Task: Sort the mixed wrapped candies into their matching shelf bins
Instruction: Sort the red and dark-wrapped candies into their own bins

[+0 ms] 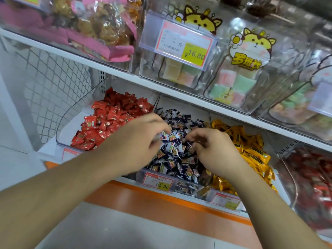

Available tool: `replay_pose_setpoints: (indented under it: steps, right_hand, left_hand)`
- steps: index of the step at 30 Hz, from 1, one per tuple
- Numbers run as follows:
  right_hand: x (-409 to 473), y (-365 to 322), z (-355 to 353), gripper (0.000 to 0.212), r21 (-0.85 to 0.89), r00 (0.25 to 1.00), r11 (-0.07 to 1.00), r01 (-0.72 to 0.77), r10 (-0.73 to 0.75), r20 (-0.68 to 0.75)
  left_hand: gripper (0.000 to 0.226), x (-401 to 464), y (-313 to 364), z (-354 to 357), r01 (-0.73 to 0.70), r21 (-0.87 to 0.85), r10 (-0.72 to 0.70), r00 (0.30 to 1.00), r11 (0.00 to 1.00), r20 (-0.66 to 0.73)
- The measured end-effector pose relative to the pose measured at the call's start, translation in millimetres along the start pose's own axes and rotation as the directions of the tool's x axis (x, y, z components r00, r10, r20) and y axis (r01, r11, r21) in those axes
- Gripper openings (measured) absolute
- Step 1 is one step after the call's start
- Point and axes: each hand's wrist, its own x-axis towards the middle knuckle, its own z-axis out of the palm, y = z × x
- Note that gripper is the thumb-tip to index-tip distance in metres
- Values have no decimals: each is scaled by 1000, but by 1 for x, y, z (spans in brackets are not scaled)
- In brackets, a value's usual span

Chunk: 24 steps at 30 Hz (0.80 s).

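Dark blue wrapped candies (177, 159) fill middle bin, frame centre, between red candies (107, 121) left and yellow candies (251, 150) right. Left hand (142, 139) pinches one blue-white candy (166, 136) above pile. Right hand (212, 148) curled, fingertips in pile; grip unclear.

both hands (142, 141) over middle bin (179, 189), bins (61, 139) either side

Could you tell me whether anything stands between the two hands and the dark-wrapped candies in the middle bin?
Nothing visible does. The left hand and right hand are both already down on the dark-wrapped candies, fingers curled among the wrappers. The bin's clear front wall lies below the wrists, not in their path.
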Motion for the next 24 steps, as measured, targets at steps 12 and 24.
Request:
replay_pose_setpoints:
  steps: [12,24]
  right_hand:
    - [-9,41,-19,20,73,990,988,-138,140,-21]
    - [-11,59,-22,20,177,996,981,-84,89,-18]
  left_hand:
    - [85,60,30,104,10,43,-33,816,999,577]
    - [23,69,41,114,124,47,-132,884,991,449]
